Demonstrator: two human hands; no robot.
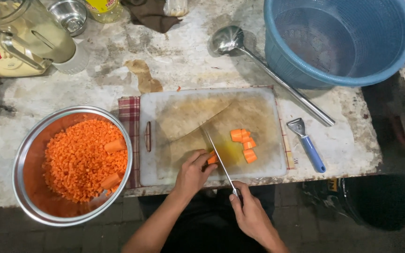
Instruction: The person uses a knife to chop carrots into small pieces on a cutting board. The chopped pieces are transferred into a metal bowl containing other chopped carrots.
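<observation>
A white cutting board (258, 100) lies on a checked cloth at the table's front edge. My left hand (193, 172) pins a small carrot piece (212, 159) against the board. My right hand (249, 211) grips the handle of a long knife (216, 152), whose blade runs up across the board just right of that piece. Several cut carrot chunks (244, 143) lie on the board to the right of the blade.
A steel bowl (29, 159) heaped with diced carrot and two larger pieces stands at the left. A blue-handled peeler (308, 145), a steel ladle (268, 70) and a blue plastic basket (338, 42) lie to the right. A blender (19, 37) stands at the back left.
</observation>
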